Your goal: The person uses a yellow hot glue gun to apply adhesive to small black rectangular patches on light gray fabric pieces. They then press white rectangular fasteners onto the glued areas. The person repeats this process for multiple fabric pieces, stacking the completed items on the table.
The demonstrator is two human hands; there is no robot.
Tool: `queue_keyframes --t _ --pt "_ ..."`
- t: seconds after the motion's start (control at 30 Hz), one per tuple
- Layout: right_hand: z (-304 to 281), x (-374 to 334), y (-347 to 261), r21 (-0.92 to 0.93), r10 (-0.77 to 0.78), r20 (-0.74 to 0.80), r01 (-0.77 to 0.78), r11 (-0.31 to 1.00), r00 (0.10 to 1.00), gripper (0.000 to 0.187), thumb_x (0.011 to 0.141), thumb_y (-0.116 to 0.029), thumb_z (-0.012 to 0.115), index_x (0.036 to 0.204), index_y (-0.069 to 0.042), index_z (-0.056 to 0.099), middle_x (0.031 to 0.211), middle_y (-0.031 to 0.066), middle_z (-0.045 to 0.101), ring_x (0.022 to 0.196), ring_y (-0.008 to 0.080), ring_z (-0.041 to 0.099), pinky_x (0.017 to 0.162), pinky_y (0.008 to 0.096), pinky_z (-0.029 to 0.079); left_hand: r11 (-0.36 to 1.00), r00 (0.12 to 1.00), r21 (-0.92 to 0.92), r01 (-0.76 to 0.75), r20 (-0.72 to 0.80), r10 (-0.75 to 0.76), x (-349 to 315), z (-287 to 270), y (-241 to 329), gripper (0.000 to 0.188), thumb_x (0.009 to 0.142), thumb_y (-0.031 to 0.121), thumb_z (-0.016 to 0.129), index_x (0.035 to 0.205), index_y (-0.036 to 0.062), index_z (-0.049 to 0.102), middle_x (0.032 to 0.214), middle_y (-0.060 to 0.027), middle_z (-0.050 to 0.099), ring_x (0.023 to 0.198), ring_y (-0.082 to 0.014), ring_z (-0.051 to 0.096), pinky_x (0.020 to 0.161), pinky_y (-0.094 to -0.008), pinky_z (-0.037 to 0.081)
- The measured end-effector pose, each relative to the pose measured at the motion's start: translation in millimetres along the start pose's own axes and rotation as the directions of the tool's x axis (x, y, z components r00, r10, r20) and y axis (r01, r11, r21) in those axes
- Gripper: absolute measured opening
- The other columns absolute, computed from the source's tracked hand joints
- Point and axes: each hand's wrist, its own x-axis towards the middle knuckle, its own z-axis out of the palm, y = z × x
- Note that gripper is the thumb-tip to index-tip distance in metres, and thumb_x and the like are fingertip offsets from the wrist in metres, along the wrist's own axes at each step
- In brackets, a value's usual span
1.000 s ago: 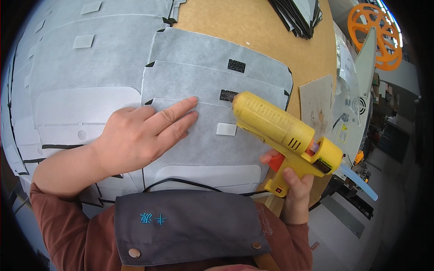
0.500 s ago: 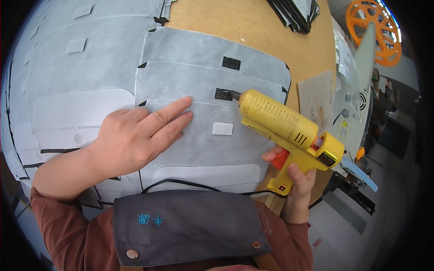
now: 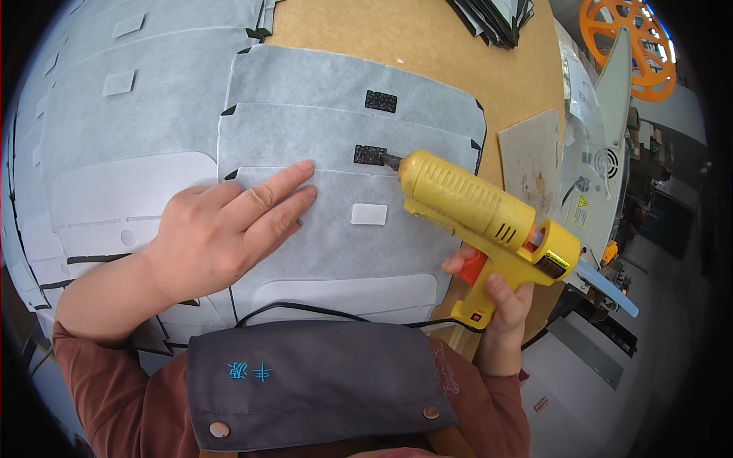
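My right hand (image 3: 504, 298) grips a yellow hot glue gun (image 3: 477, 206) by its handle, one finger at the orange trigger. The gun's dark nozzle touches or hovers at the right end of a black rectangular patch (image 3: 369, 155) on a grey fabric-like sheet. Farther up the overlapped sheets sits another black patch (image 3: 381, 101). Nearer me, a white rectangular patch (image 3: 369, 214) lies on the front sheet (image 3: 321, 244). My left hand (image 3: 221, 229) rests flat on the sheets, fingers stretched out and pointing toward the black patch, with nothing held.
More layered grey sheets with white patches (image 3: 119, 82) spread to the left. A brown tabletop (image 3: 343, 30) shows behind, with a stack of dark-edged pieces (image 3: 496, 19) and a stained board (image 3: 531, 160). The gun's black cord (image 3: 305, 306) crosses near me. A machine with an orange reel (image 3: 630, 49) stands right.
The nozzle has shifted slightly toward the right end of the nearer black patch. The sheets appear a little farther left in the picture. My left hand stays flat on them.
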Motion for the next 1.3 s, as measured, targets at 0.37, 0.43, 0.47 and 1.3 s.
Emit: queue_keyframes --t 0.37,0.43,0.47,1.3 --pt "8 10 -4 -0.019 0.028 0.029 -0.027 0.999 0.999 0.058 0.087 -0.014 0.063 0.138 0.004 0.041 0.116 0.0202 0.059 0.100 0.0280 0.063 0.089 0.0399 0.051 1.000 1.000 -0.001 0.003 0.016 -0.003 -1 -1 -1 0.042 0.075 0.010 0.077 0.115 0.0058 0.067 0.128 -0.0117 0.064 0.054 -0.0103 0.052 0.048 -0.0243 0.045" --pt "7 10 -5 -0.008 0.052 0.063 -0.051 0.999 0.997 0.058 0.087 -0.013 0.063 0.138 0.004 0.041 0.115 0.0200 0.059 0.100 0.0280 0.063 0.089 0.0403 0.051 1.000 1.000 -0.005 0.004 0.017 -0.004 -1 -1 -1 0.042 0.075 0.011 0.077 0.115 0.0058 0.067 0.128 -0.0119 0.064 0.054 -0.0102 0.052 0.048 -0.0243 0.045" --pt "6 9 -5 -0.003 0.063 0.080 -0.063 0.998 0.995 0.058 0.087 -0.012 0.063 0.138 0.004 0.041 0.115 0.0198 0.059 0.101 0.0280 0.063 0.089 0.0404 0.051 1.000 1.000 -0.006 0.004 0.016 -0.004 -1 -1 -1 0.042 0.075 0.011 0.077 0.115 0.0058 0.067 0.128 -0.0119 0.064 0.054 -0.0102 0.052 0.048 -0.0243 0.045" --pt "1 7 0 -0.016 0.008 0.004 -0.008 1.000 1.000 0.057 0.089 -0.017 0.064 0.136 0.005 0.041 0.115 0.0216 0.059 0.098 0.0299 0.064 0.088 0.0421 0.052 1.000 1.000 -0.002 0.004 0.016 -0.004 -1 -1 -1 0.041 0.074 0.011 0.078 0.113 0.0055 0.067 0.127 -0.0121 0.065 0.054 -0.0102 0.052 0.047 -0.0243 0.044"
